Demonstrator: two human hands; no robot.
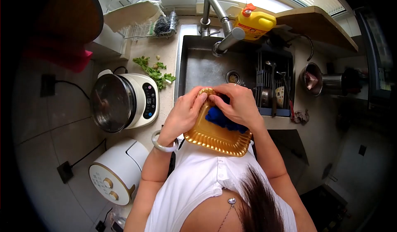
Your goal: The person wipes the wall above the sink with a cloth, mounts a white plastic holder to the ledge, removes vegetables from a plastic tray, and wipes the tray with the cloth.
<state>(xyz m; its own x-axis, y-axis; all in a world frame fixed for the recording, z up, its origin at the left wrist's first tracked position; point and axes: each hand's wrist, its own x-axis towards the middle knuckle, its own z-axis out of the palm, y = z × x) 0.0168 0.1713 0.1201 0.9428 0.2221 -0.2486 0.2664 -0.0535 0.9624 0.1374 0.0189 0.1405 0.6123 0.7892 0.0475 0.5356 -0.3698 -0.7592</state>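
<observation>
A gold tray with a fluted edge and a narrow rounded end is held over the front edge of the sink, close to my body. My left hand is closed on its narrow end, thumb on top. My right hand is closed around a bunched blue cloth that lies against the tray's inner face. The fingertips of both hands meet at the narrow end. Part of the cloth is hidden under my right hand.
Ahead is the steel sink with its faucet. A yellow bottle stands behind it, and a rack of utensils sits at right. Leafy greens, a glass-lidded cooker and a white appliance are at left.
</observation>
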